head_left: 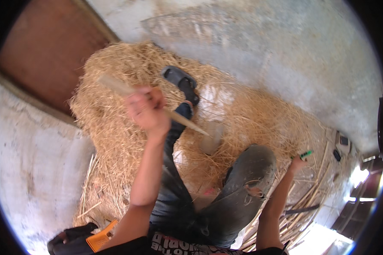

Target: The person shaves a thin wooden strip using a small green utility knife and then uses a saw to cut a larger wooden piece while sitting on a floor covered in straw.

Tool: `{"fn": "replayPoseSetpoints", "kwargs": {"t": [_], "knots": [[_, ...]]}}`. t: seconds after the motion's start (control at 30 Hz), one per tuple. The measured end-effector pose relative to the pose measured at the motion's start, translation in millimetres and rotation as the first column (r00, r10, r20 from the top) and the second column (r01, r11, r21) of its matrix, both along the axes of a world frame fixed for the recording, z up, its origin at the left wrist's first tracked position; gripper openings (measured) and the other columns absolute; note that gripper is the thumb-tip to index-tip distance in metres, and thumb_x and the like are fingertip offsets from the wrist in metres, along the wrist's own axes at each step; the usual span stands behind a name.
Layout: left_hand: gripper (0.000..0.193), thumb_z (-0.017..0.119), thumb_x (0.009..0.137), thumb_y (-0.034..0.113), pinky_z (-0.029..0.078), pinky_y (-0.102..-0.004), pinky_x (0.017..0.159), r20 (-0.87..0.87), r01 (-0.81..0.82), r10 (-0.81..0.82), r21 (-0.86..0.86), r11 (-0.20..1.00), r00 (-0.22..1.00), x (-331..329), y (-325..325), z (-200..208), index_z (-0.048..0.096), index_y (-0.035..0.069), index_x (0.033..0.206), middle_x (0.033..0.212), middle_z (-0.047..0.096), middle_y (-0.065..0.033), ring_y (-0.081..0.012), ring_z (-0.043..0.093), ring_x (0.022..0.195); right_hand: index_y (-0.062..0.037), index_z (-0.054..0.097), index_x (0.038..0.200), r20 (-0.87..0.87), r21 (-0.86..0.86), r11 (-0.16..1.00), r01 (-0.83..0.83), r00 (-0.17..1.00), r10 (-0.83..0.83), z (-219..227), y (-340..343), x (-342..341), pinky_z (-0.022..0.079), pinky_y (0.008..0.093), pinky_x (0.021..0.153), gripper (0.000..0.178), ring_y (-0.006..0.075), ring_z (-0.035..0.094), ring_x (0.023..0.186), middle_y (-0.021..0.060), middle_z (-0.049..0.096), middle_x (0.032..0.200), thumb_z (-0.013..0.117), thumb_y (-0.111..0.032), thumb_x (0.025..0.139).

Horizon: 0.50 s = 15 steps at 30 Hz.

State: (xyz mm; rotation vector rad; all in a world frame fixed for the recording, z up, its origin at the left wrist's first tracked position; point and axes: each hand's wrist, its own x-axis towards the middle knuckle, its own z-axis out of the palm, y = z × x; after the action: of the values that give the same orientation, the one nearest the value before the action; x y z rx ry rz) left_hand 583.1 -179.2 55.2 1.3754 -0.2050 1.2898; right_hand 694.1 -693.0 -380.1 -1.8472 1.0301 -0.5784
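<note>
My left hand (148, 109) is raised over the straw and closed around a pale, tapered wooden stick (115, 83). The stick's wide end points to the upper left and its pointed end to the lower right, above a greyish block (212, 138) between my legs. Off to the right, my right hand (298, 163) is closed on a small green object (306, 154) with a dark marking. It is too small to tell what it is. The left hand is slightly blurred.
Loose straw (110, 127) is heaped along the wall (264, 42). My foot wears a dark sandal (178, 78). Thin sticks (300, 216) lie at the lower right; small dark objects (337, 154) sit near the right wall. An orange item (101, 236) is at the lower left.
</note>
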Motion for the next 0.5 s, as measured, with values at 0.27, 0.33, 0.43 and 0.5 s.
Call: {"fn": "replayPoseSetpoints", "kwargs": {"t": [0.27, 0.33, 0.43, 0.5], "knots": [[0.036, 0.043, 0.110, 0.035, 0.049, -0.0303, 0.062, -0.219, -0.019, 0.074, 0.242, 0.970, 0.973, 3.7, 16.5, -48.0, 0.049, 0.003, 0.126, 0.088, 0.056, -0.0054, -0.0155, 0.057, 0.074, 0.0041, 0.065, 0.107, 0.559, 0.343, 0.848, -0.404, 0.813, 0.161, 132.3, -4.6, -76.0, 0.052, 0.0377, 0.075, 0.030, 0.0228, 0.064, 0.084, 0.0106, 0.063, 0.089, 0.051, -0.008, 0.084], [0.040, 0.046, 0.109, 0.034, 0.052, -0.0349, 0.072, -0.285, -0.061, 0.145, 0.286, 0.956, 0.948, 7.9, 27.9, -89.4, 0.047, 0.001, 0.132, 0.097, 0.061, -0.0091, -0.0197, 0.062, 0.085, 0.0038, 0.066, 0.105, 0.571, 0.298, 0.835, -0.462, 0.788, 0.232, 174.0, -6.2, -100.6, 0.050, 0.0333, 0.072, 0.029, 0.0199, 0.060, 0.078, 0.0085, 0.061, 0.085, 0.051, -0.007, 0.083], [0.043, 0.050, 0.107, 0.030, 0.052, -0.0406, 0.085, -0.500, -0.026, 0.136, 0.222, 0.975, 0.855, -1.2, 21.3, -149.3, 0.044, 0.000, 0.137, 0.111, 0.066, -0.0155, -0.0256, 0.066, 0.100, 0.0031, 0.066, 0.102, 0.571, 0.223, 0.820, -0.527, 0.753, 0.328, 214.6, -18.4, -137.9, 0.047, 0.0303, 0.069, 0.028, 0.0184, 0.058, 0.074, 0.0070, 0.058, 0.082, 0.051, -0.008, 0.082], [0.037, 0.050, 0.107, 0.025, 0.054, -0.0407, 0.086, -0.610, -0.044, 0.232, 0.307, 0.951, 0.758, -11.3, 14.4, -186.4, 0.047, 0.001, 0.135, 0.113, 0.068, -0.0185, -0.0285, 0.069, 0.104, 0.0022, 0.065, 0.101, 0.525, 0.213, 0.801, -0.560, 0.757, 0.389, 249.1, -17.8, -164.3, 0.047, 0.0303, 0.070, 0.026, 0.0177, 0.057, 0.074, 0.0060, 0.056, 0.080, 0.050, -0.012, 0.084]]}}
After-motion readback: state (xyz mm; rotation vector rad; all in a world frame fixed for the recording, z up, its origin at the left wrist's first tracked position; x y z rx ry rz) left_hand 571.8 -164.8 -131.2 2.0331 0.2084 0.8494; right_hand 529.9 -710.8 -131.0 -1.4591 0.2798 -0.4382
